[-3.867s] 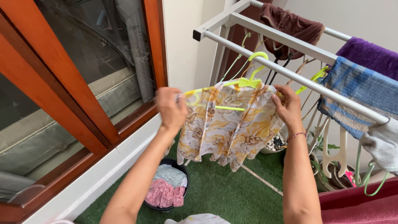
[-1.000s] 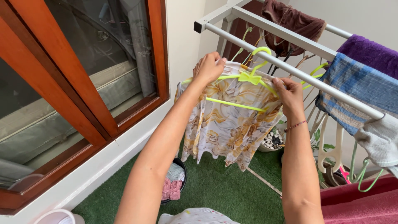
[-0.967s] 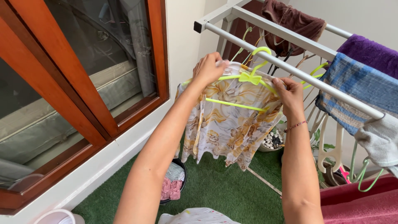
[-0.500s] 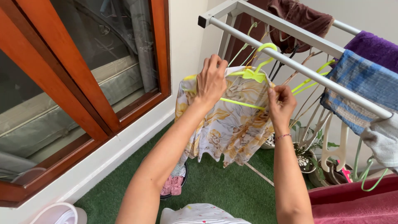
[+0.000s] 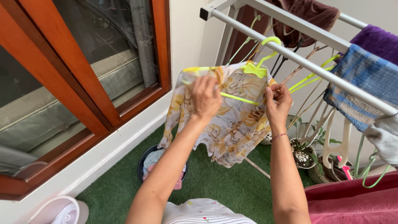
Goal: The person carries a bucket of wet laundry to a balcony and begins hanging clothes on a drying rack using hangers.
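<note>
Hands (image 5: 206, 97) (image 5: 277, 101) pinch floral garment (image 5: 232, 120) on hanger (image 5: 257, 68); fingers partly hidden in cloth

Above: rack bar (image 5: 306, 64) and hangers (image 5: 309, 79) crowd the blouse (image 5: 232, 120).
Left: window frame (image 5: 159, 45) close beside it.
Below: open turf (image 5: 232, 186) between bucket (image 5: 143, 159) and pots (image 5: 304, 151).

No packages, labels, signs or screens visible anywhere in view.

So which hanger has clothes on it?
The bright yellow-green hanger hooked nearest the rail's end, carrying the flowery garment both hands hold. The other hangers dangle bare.
</note>
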